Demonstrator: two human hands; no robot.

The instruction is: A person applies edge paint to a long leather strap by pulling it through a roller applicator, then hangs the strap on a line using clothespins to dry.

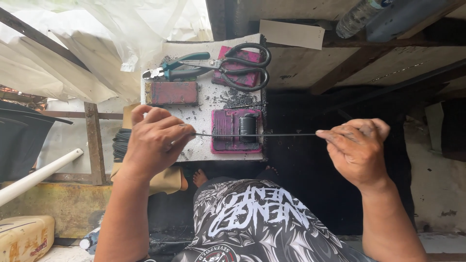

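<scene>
My left hand (pixel 155 140) pinches one end of a thin black wire (pixel 257 135), and my right hand (pixel 357 145) pinches the other end. The wire is stretched straight and level between them, over the front of a white block (pixel 204 145). Under the wire on the block lies a magenta pad with a small black cylinder (pixel 247 128) on it. Further back on the block are green-handled pliers (pixel 177 68), black-handled scissors (pixel 242 65) and a reddish-brown block (pixel 174 93).
White plastic sheeting (pixel 73 43) hangs at the upper left. A white pipe (pixel 39 174) and a yellowish jerrycan (pixel 24 237) are at the lower left. A clear bottle (pixel 357 17) lies on wooden planks at the upper right. A coil of black wire (pixel 119 143) sits behind my left hand.
</scene>
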